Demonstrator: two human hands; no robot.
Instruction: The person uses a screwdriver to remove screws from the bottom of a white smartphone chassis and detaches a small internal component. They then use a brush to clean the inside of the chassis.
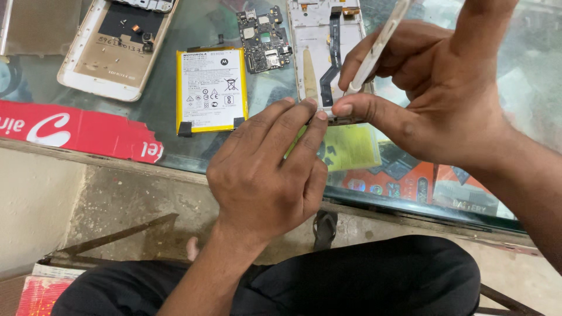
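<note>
The phone frame [319, 58] lies open on the glass counter [158, 111] before me, back cover off, pale metal inside with a dark flex cable [333, 55] running down its middle and a tan strip beside that. My left hand [266, 169] rests at its lower edge, fingers curled and pressed together, the tips on the frame's bottom end; it holds nothing that I can see. My right hand [436, 93] pinches a slim white tool [377, 47] between thumb and forefinger, its tip down at the same lower edge, I think touching it, though my fingers hide the spot.

Left of the frame sits a small dark circuit board [263, 38], then a yellow-edged battery [211, 90] lying flat, label up. Further left is a white back cover [111, 50], inner side up. A red card strip [76, 131] lies along the counter's near edge. Through the glass show coloured boxes [410, 181]. Below is a worn concrete floor [117, 205] and my dark trousers [351, 281].
</note>
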